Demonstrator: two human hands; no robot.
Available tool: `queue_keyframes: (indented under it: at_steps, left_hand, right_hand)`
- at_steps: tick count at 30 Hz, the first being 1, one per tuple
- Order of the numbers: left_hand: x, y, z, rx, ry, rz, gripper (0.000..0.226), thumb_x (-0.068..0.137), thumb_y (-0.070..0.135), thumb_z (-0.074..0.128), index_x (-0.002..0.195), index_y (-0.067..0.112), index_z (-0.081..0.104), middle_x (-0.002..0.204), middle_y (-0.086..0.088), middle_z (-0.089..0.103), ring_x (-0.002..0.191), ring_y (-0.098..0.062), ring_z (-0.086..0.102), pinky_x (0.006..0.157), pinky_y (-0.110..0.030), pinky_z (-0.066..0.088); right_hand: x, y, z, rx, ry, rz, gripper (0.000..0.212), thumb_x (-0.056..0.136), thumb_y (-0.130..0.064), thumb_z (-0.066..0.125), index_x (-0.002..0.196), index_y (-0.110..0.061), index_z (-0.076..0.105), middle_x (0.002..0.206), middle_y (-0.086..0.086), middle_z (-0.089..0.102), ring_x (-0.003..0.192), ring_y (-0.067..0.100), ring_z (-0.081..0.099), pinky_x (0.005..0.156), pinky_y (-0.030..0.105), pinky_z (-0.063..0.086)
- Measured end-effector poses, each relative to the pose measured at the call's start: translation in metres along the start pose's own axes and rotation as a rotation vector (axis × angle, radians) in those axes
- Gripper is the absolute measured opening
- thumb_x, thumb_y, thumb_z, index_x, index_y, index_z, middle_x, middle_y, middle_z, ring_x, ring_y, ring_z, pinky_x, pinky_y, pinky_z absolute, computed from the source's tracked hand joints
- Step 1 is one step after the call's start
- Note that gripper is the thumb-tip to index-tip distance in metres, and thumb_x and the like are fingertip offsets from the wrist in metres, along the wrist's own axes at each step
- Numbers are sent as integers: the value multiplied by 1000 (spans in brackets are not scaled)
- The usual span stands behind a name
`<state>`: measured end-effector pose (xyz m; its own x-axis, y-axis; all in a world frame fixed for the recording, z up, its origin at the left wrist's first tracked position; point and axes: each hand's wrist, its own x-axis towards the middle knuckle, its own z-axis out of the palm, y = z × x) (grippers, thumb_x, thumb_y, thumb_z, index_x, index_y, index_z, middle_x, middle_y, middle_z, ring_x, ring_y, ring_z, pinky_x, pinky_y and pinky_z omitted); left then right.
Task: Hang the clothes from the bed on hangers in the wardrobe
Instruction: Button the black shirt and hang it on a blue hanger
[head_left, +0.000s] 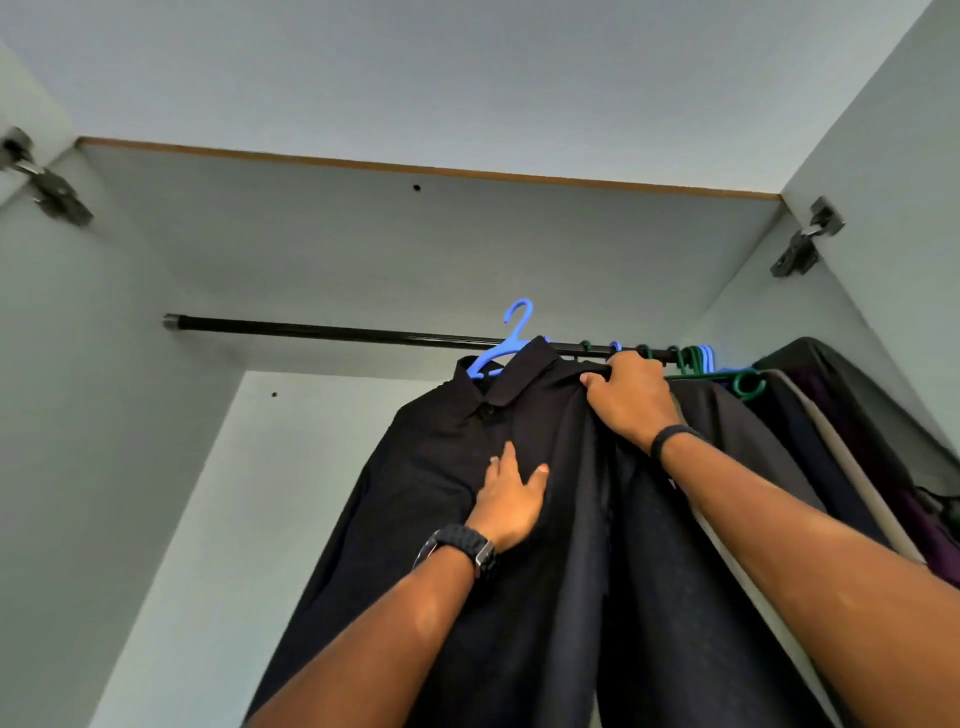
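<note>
Two door hinges show, one on the left wardrobe wall (49, 184) and one on the right (805, 236). One black rail (311, 330) runs across the wardrobe (130, 364), from its left wall down slightly to the right, where it vanishes behind hooks and cloth.

One black collared shirt (457, 431) sits on a blue hanger (506, 343). The hanger's hook rises above the rail and seems clear of it; whether it touches the bar cannot be told. Only the hook and one sloping arm of the hanger show; the rest lies inside the collar. The shirt's long axis runs straight down, collar up, front toward the camera, and its hem is cut off by the lower edge.

The left hand (511, 499) lies flat on the shirt's chest, fingers spread wide, gripping nothing. A black watch (460, 545) sits on that wrist. The right hand (626, 397) is closed on the shirt's shoulder just below the rail, fingers curled into the cloth; a thin black band (670, 436) circles that wrist. Both forearms are cut off at the bottom.

To the right hangs a packed row of dark garments (727, 447); their number cannot be counted, since they overlap. Among them show a pale beige edge and a purple one. Several green and blue hanger hooks (693, 358) bunch on the rail, too crowded to count.
</note>
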<state>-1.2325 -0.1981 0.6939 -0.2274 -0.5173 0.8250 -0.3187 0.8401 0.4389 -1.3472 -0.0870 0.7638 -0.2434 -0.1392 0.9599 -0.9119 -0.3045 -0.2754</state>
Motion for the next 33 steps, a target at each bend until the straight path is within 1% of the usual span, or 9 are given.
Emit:
queue_keyframes:
  at_steps: [2, 4, 7, 13, 19, 24, 27, 30, 33]
  left_hand:
    - [16, -18, 10, 19, -73, -2, 65, 101, 42, 34, 152, 15, 5, 160, -11, 4, 147, -23, 8, 118, -33, 11]
    - [28, -34, 15, -1, -116, 14, 64, 101, 43, 33, 153, 16, 7, 159, -12, 8, 146, -23, 12, 119, -34, 14]
    - [52, -53, 16, -47, -146, 53, 65, 100, 47, 32, 152, 18, 6, 158, -10, 17, 144, -24, 22, 117, -36, 21]
    - [94, -84, 15, -91, -172, 88, 65, 98, 53, 32, 152, 21, 13, 152, -9, 31, 136, -25, 36, 113, -38, 30]
    - [111, -105, 9, -135, -137, 133, 62, 100, 45, 32, 152, 16, 14, 154, -10, 27, 139, -25, 31, 114, -33, 26]
    - [110, -104, 12, -262, -98, 134, 56, 102, 41, 31, 151, 17, 18, 153, -7, 29, 139, -24, 31, 111, -32, 25]
    - [97, -95, 22, -300, -127, 98, 57, 100, 45, 31, 150, 21, 19, 151, -11, 34, 135, -29, 37, 111, -39, 31]
    - [78, -77, 32, -331, -154, 61, 57, 99, 48, 31, 150, 24, 20, 148, -8, 39, 132, -28, 42, 110, -46, 35]
    - [52, -56, 42, -339, -195, 38, 55, 98, 50, 32, 147, 28, 23, 136, -8, 51, 120, -27, 53, 103, -46, 42]
  right_hand:
    - [12, 2, 18, -26, 35, -3, 30, 95, -25, 55, 75, -5, 46, 107, 26, 60, 101, 42, 56, 78, 35, 42]
    - [22, 1, 36, -57, 55, -5, 23, 96, -22, 54, 90, 0, 56, 111, 28, 59, 104, 42, 56, 79, 34, 42]
    - [36, -1, 64, -101, 75, -2, 28, 95, -19, 53, 106, 6, 58, 118, 28, 57, 108, 43, 55, 85, 36, 45]
    - [64, -10, 121, -162, 158, 2, 23, 93, -12, 50, 110, 3, 57, 118, 24, 57, 109, 41, 56, 86, 37, 46]
    - [88, -16, 149, -303, 108, -3, 29, 93, -8, 49, 120, 1, 54, 125, 21, 54, 115, 38, 55, 92, 39, 46]
    - [85, -5, 146, -415, 34, -9, 31, 93, -5, 44, 122, 1, 52, 126, 20, 54, 114, 37, 56, 89, 38, 47]
    - [69, 10, 136, -389, 25, -3, 32, 92, -7, 47, 121, 3, 53, 125, 23, 55, 114, 38, 55, 89, 37, 45]
    - [46, 22, 121, -224, 9, 61, 31, 89, -12, 56, 116, 1, 57, 120, 20, 60, 112, 35, 56, 82, 30, 43]
    - [10, 27, 103, -58, -11, 137, 20, 85, -7, 59, 104, 1, 62, 104, 16, 64, 104, 33, 59, 70, 26, 39]
